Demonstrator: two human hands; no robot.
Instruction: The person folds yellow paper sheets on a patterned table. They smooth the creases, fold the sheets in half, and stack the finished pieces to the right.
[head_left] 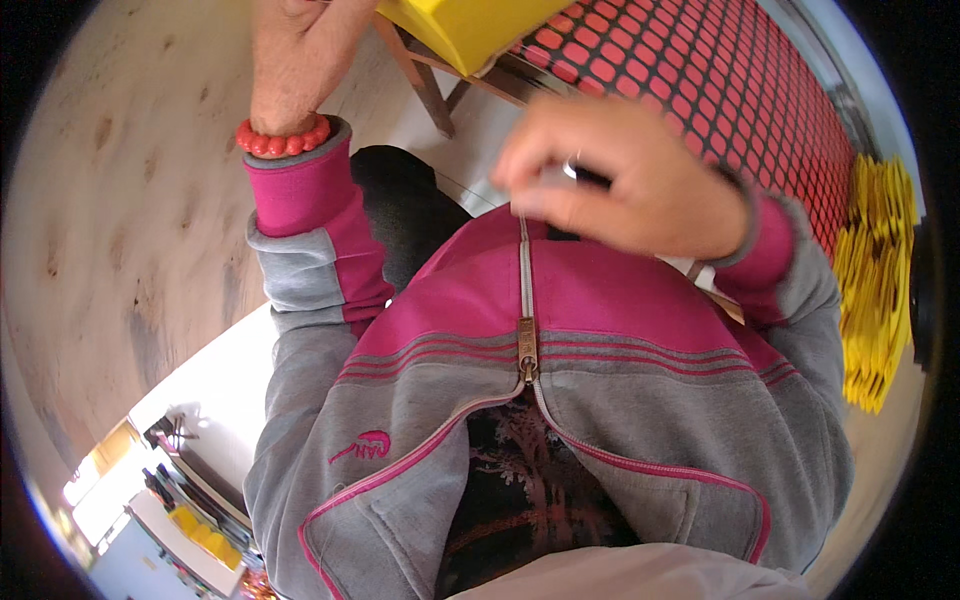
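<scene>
Yellow piece (470,30): it is running past the upper edge of my view, right of the left hand (305,50), its near corner showing by the wooden stand (428,100)

Left grip: the fingers are going out of sight at the top, so I can't tell if they are spread, pressed together or pinching; if they are steadying the yellow piece, flat and even pressure would be serving best

Right grip: the right hand (640,170) is hanging in front of the jacket (620,290), fingers and thumb curling toward each other; blur is hiding whether they are pinching the dark thing (592,178)

Dark thing: it is showing small inside that curl, a glint beside it; keeping it well seated in the fingers would be beating a loose hold

Bead bracelet (285,140): it is sitting just ahead of the left cuff (300,190); I'd be keeping it from dragging on the yellow piece

Patterned cover (700,70): it is spreading beyond the right hand, so smooth, low moves would be wise

Yellow stack (875,280): it is sitting beyond the right sleeve (800,260); a tucked elbow would be sparing it
</scene>
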